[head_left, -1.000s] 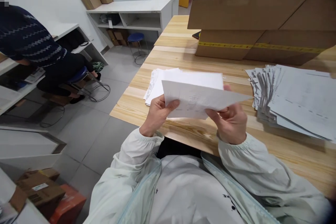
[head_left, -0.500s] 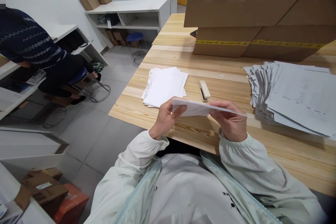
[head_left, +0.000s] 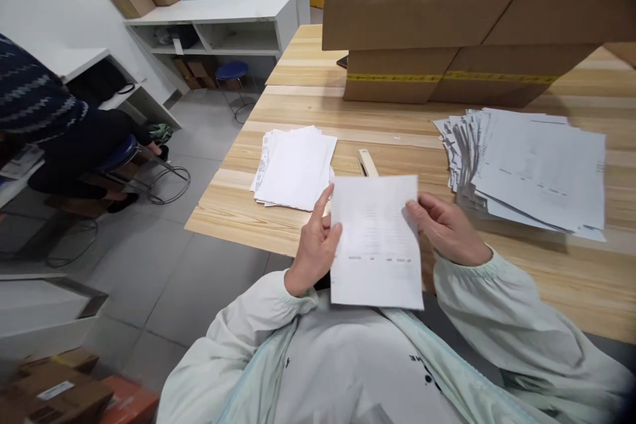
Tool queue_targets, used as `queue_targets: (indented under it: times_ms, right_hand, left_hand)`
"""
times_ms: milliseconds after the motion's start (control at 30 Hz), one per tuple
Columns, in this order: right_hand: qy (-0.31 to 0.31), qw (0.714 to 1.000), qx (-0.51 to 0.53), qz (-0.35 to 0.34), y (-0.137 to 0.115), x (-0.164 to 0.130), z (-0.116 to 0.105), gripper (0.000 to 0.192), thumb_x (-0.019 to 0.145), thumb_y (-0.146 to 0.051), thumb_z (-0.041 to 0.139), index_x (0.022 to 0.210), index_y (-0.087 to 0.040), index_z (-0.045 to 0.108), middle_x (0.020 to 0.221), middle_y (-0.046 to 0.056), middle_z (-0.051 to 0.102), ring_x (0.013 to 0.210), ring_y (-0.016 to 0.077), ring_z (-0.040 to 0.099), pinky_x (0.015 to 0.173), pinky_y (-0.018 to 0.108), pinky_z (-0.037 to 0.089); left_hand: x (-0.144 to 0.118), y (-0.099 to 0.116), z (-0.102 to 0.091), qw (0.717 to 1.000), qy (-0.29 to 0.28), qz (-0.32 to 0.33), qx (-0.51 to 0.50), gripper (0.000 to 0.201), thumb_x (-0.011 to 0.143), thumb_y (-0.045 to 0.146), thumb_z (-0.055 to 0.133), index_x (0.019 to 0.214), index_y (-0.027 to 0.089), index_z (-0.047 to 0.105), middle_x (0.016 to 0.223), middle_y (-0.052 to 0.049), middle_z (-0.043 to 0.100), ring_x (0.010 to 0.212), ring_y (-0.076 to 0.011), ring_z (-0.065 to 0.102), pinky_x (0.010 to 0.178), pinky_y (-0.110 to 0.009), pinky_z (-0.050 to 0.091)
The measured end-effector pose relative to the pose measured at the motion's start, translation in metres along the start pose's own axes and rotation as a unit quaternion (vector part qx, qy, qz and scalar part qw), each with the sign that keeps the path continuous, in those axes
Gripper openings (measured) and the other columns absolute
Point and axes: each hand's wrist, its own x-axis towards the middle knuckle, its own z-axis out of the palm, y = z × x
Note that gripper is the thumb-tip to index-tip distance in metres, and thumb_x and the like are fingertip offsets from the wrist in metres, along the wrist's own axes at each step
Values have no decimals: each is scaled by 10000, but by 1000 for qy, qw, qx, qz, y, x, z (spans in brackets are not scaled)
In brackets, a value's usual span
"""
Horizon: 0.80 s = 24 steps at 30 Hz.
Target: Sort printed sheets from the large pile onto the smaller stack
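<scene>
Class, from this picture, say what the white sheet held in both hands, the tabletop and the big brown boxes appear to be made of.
White printed sheet: thin matt paper, seemingly; it shows faint print.
Pale tabletop: probably wood or wood-look laminate, with grain lines and plank seams.
Big brown boxes: corrugated cardboard by the look, dull brown, one with yellow tape.

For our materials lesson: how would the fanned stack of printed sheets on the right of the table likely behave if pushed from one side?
The fanned stack of printed sheets already lies splayed, so it would probably slide apart further. Loose thin edges suggest floppiness.
</scene>
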Motion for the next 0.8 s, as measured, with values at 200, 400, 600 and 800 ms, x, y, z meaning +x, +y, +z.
queue_targets:
  times_ms: [200,400,600,800]
  right_hand:
    - [64,998,-26,5,33,55,-6,495,825,-667,627,949,-197,717,994,84,731,865,180,704,700,309,611]
    - [-48,995,47,73,35,104,18,422,819,-586,688,917,-175,706,811,74,730,737,184,713,725,359,617]
    - [-80,983,-156,-53,-3,88,-24,398,839,-586,648,956,-222,758,988,65,763,865,218,707,795,379,579]
    - [-64,946,-289,-131,-53,65,-59,385,918,-557,555,1046,-256,759,961,55,763,758,196,683,687,348,531]
  left_hand:
    - [18,-5,-16,985,-47,-160,-46,309,709,174,700,1017,155,712,653,8,631,519,-89,514,503,-212,378]
    - [36,-2,5,971,-65,-204,-106,211,689,66,644,874,129,721,683,-14,669,558,-93,564,559,-221,429]
    - [55,-8,21,978,-53,-192,-63,238,715,8,569,848,123,729,633,-10,646,540,-90,533,552,-224,388]
    - [71,-11,36,980,-51,-187,-45,244,739,-4,538,854,121,713,613,-9,631,522,-95,533,565,-234,399]
